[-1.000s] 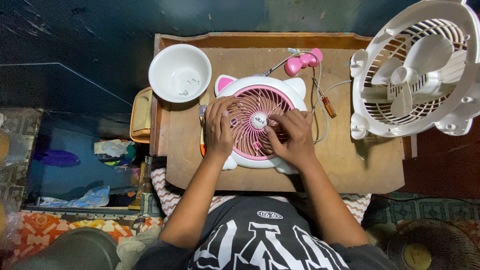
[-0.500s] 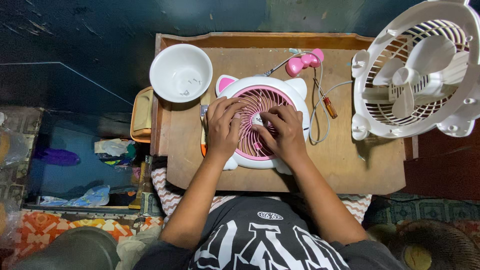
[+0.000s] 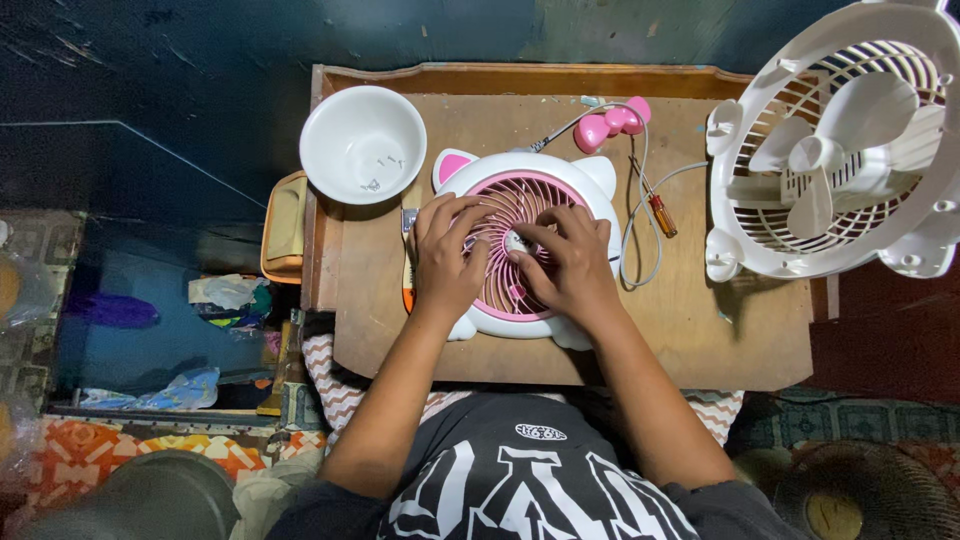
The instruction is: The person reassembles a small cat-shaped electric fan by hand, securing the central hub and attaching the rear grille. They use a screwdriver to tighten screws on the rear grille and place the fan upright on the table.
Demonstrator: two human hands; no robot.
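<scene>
Item: small pink-and-white fan (image 3: pixel 520 190) with cat-ear corners, lying face up near the middle of the wooden surface (image 3: pixel 700 330), its pink round grille uppermost. Left hand (image 3: pixel 445 260) rests flat on the left part of the grille, fingers (image 3: pixel 455 215) slightly spread and laid over the ribs, holding nothing. Right hand (image 3: pixel 565 260) lies over the right and centre of the grille, fingers bent inward with the tips gathered at the white hub (image 3: pixel 514 240) (whether they pinch it or only press on it cannot be told). Around the fan: white bowl (image 3: pixel 362 145) at the upper left, just beside one pink ear, with a few small screws (image 3: pixel 375 183) inside; pink bow-shaped piece (image 3: pixel 610 122) at the far edge, joined to a thin white cable (image 3: pixel 640 220) that loops down the fan's right side; small screwdriver (image 3: pixel 655 208) with an orange handle lying beside that loop; an orange-handled tool (image 3: pixel 406 290) partly hidden under the left hand. Large white fan (image 3: pixel 835 150), grille and blades showing, stands at the right end of the surface, well apart from both hands.
</scene>
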